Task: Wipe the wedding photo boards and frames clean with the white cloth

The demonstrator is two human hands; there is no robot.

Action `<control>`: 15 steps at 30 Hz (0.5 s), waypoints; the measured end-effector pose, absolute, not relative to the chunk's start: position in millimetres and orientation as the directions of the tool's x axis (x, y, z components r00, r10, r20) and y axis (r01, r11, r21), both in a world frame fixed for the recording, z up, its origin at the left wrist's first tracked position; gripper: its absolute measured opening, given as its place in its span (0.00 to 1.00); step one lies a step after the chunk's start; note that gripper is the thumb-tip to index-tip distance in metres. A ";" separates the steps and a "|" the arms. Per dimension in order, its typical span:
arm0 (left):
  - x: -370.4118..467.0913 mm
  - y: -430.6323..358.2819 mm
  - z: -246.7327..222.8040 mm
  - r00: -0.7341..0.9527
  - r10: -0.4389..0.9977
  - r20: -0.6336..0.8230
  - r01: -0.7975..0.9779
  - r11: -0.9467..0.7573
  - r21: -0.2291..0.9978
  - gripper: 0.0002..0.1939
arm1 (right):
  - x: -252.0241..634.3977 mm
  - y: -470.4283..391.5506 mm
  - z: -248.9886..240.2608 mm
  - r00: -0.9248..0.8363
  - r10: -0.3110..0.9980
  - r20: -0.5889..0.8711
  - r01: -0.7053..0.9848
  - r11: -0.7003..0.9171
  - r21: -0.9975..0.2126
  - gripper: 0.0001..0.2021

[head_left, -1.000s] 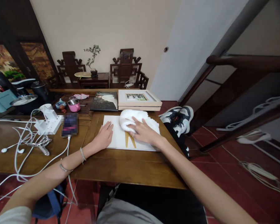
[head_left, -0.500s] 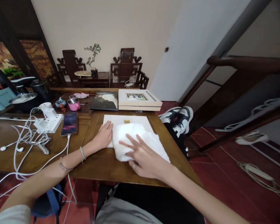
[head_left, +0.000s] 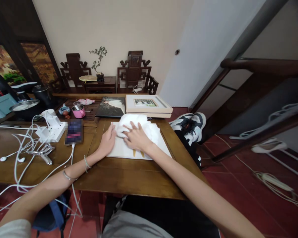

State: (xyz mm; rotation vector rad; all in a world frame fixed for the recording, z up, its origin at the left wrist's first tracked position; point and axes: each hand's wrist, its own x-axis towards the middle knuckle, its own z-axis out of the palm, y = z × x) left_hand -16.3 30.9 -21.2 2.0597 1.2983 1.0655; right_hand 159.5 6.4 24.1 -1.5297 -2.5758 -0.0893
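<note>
A white fluffy cloth point(head_left: 132, 119) lies bunched over the far part of a flat white panel point(head_left: 118, 150) on the wooden table. My right hand point(head_left: 138, 138) presses down on the cloth with its fingers spread. Along the panel's left edge rests my left hand point(head_left: 107, 140), its fingers stretched out and holding nothing. Small gold-brown marks show on the panel just below my right wrist; the cloth and hand hide much of its surface.
Behind the panel lie a dark picture point(head_left: 111, 106) and stacked light-wood frames point(head_left: 149, 110). To the left are a phone point(head_left: 74, 131), a power strip point(head_left: 56, 132) with tangled white cables and a pink cup point(head_left: 78, 111). Someone's sneakers point(head_left: 197, 127) show beyond the table's right edge.
My right hand has pushed the cloth away from me and slightly left, to the panel's far side. The panel's near part is now uncovered. My left hand has shifted slightly left.
</note>
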 end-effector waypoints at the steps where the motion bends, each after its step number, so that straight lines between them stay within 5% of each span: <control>1: -17.3 33.6 -19.2 0.160 0.925 0.344 0.484 -0.377 0.790 0.25 | 152.8 -0.2 24.9 -0.510 0.846 0.154 0.854 0.520 -0.024 0.21; 7: -20.0 45.1 -20.6 -0.026 0.965 0.260 0.312 -0.239 0.920 0.27 | 156.5 -58.9 34.2 -0.797 0.583 0.157 0.560 0.811 -0.170 0.16; 15: -17.1 39.3 -35.4 0.356 0.899 0.254 0.653 -0.434 0.621 0.26 | 221.8 -34.8 30.8 -0.545 0.827 0.138 0.760 0.557 -0.334 0.15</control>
